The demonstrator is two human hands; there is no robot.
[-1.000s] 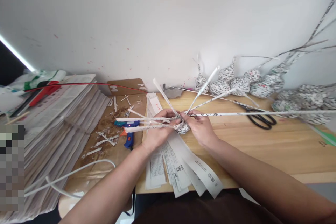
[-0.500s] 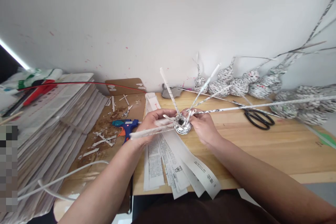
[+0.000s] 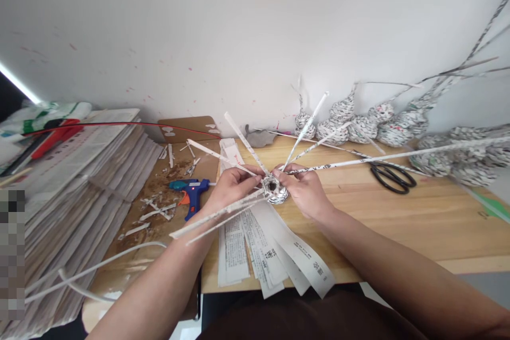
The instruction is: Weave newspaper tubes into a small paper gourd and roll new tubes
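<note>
Weaving above the table (image 3: 382, 239), between its back and front edges, we pinch paper sticks (image 3: 374, 159) beside the basket (image 3: 278, 199) with left hand (image 3: 234, 189) and right hand (image 3: 307, 192); snug turns should help

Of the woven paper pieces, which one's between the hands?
The woven piece with the dark round opening, between the left hand and the right hand; the other woven pieces sit farther back and right, untouched.
</note>
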